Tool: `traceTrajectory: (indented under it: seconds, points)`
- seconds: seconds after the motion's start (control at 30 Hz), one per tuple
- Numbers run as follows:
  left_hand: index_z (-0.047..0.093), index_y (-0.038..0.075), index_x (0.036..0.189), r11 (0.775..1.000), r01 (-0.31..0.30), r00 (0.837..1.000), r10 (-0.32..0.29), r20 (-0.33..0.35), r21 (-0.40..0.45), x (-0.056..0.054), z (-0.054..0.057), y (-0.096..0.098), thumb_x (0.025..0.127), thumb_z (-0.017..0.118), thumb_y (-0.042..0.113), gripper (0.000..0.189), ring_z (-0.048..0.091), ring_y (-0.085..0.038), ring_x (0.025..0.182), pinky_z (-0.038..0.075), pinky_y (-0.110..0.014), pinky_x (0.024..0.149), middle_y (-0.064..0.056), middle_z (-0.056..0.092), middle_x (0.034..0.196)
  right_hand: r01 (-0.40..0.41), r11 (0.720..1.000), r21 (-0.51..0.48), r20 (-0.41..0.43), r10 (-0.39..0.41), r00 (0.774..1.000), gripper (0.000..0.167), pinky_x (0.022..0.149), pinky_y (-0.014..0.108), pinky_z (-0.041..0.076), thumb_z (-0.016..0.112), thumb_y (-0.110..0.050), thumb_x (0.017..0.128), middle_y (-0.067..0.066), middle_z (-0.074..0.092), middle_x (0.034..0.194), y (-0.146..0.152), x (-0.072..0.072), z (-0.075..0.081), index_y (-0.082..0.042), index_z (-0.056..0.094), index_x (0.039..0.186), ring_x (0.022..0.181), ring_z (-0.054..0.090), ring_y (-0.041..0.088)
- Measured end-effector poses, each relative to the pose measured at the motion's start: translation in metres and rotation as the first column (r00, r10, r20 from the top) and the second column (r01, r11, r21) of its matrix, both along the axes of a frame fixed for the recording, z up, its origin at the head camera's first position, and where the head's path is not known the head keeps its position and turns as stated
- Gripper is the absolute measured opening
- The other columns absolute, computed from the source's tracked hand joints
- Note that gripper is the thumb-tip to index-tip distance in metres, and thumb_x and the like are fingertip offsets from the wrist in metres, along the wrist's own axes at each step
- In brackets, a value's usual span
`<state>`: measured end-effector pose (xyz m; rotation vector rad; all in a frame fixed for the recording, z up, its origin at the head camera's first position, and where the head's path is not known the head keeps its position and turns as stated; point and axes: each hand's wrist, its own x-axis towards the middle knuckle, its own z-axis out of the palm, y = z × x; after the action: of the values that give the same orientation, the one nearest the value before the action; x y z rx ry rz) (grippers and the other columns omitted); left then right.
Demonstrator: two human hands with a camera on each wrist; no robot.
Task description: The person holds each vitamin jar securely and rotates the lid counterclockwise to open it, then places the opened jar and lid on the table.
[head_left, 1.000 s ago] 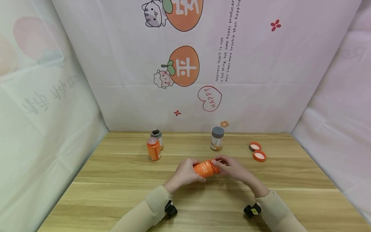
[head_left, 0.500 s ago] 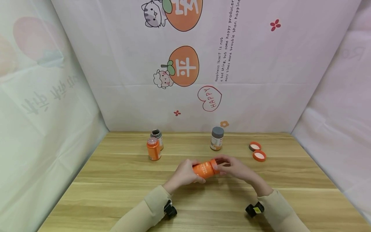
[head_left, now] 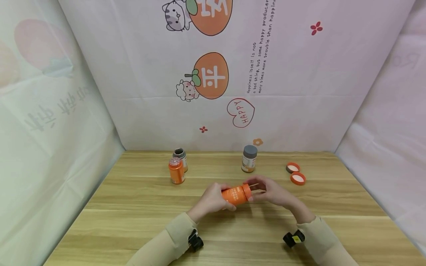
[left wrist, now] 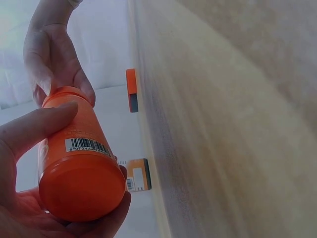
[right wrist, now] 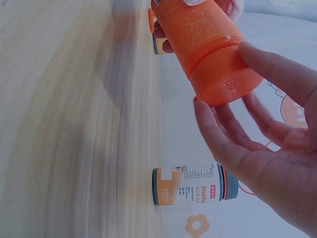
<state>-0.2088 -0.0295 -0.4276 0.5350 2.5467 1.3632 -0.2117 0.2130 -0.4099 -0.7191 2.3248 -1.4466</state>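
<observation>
An orange supplement bottle (head_left: 234, 195) lies tilted between the two hands, its orange cap (head_left: 247, 191) pointing right. My left hand (head_left: 213, 197) grips the bottle's body from the left; the left wrist view shows its base (left wrist: 81, 191) and barcode. At the cap end, my right hand (head_left: 270, 192) has thumb and fingertips spread around the cap's side, palm apart from its top. In the right wrist view the thumb presses one side of the cap (right wrist: 225, 77) and the index fingertip touches the opposite edge. The cap sits on the bottle.
Behind, a grey-capped bottle (head_left: 249, 159) stands upright. To the left, an orange bottle without a cap (head_left: 176, 171) stands before an uncapped grey bottle (head_left: 181, 157). Two loose caps, one grey and orange (head_left: 293, 168), one orange (head_left: 297, 178), lie on the wooden table (head_left: 133, 221) at right.
My right hand's fingers have shifted around the cap and its wrist has moved slightly right, with the palm drawn back a little. My left hand and the bottle stay nearly still.
</observation>
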Motion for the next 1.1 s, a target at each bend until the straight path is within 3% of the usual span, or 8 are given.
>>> traceTrajectory:
  seconds: [0.13, 0.57, 0.67, 0.8, 1.1]
  points:
    - [0.068, 0.008, 0.109, 1.0, -0.004, 1.0, 0.004, 0.002, 0.002, 0.0, 0.0, 0.0, 0.055, 0.088, 0.016, 0.058, 0.055, -0.013, 0.073, 0.049, -0.027, 0.059, 0.0, 0.064, 0.087, -0.012, 0.999, -0.051, -0.009, 0.011, 1.0, 0.061, 0.095, 0.045, 0.048, 0.077, -0.016, 0.078, 0.012, 0.054, 0.129, 0.0, 0.0, -0.001, -0.005, 0.048, 0.13, 0.122, 0.05, 0.035]
    - [0.068, 0.008, 0.111, 1.0, -0.014, 1.0, 0.014, -0.011, -0.021, 0.0, 0.001, -0.001, 0.056, 0.089, 0.019, 0.06, 0.055, -0.013, 0.077, 0.047, -0.028, 0.066, 0.001, 0.065, 0.09, -0.009, 0.996, -0.089, -0.035, 0.006, 0.999, 0.059, 0.097, 0.053, 0.044, 0.078, -0.012, 0.077, 0.012, 0.054, 0.128, -0.001, 0.002, -0.002, -0.004, 0.049, 0.127, 0.123, 0.048, 0.036]
    - [0.068, 0.008, 0.111, 0.999, -0.013, 1.0, 0.013, -0.02, -0.031, 0.001, 0.002, 0.0, 0.056, 0.089, 0.019, 0.06, 0.055, -0.013, 0.077, 0.047, -0.028, 0.066, 0.001, 0.065, 0.092, 0.036, 0.998, -0.049, -0.037, -0.038, 0.999, 0.053, 0.095, 0.047, 0.047, 0.074, -0.019, 0.082, 0.011, 0.055, 0.128, -0.003, 0.003, -0.002, -0.006, 0.05, 0.127, 0.122, 0.05, 0.035]
    - [0.069, 0.008, 0.11, 0.998, -0.005, 0.997, 0.0, -0.079, -0.062, 0.003, 0.003, 0.0, 0.057, 0.089, 0.02, 0.058, 0.055, -0.01, 0.077, 0.046, -0.026, 0.068, 0.001, 0.066, 0.092, 0.113, 0.994, 0.004, -0.005, -0.113, 0.994, 0.046, 0.089, 0.04, 0.051, 0.062, -0.032, 0.092, 0.013, 0.055, 0.128, -0.008, 0.004, -0.001, -0.007, 0.05, 0.128, 0.118, 0.054, 0.033]
    - [0.069, 0.008, 0.107, 0.996, 0.009, 0.988, -0.022, -0.153, -0.083, 0.007, 0.004, 0.002, 0.057, 0.088, 0.019, 0.055, 0.054, -0.008, 0.074, 0.045, -0.024, 0.066, 0.003, 0.066, 0.09, 0.189, 0.978, 0.085, 0.121, -0.198, 0.973, 0.047, 0.087, 0.047, 0.051, 0.05, -0.043, 0.096, 0.014, 0.056, 0.121, -0.015, 0.007, 0.004, -0.007, 0.05, 0.126, 0.105, 0.057, 0.024]
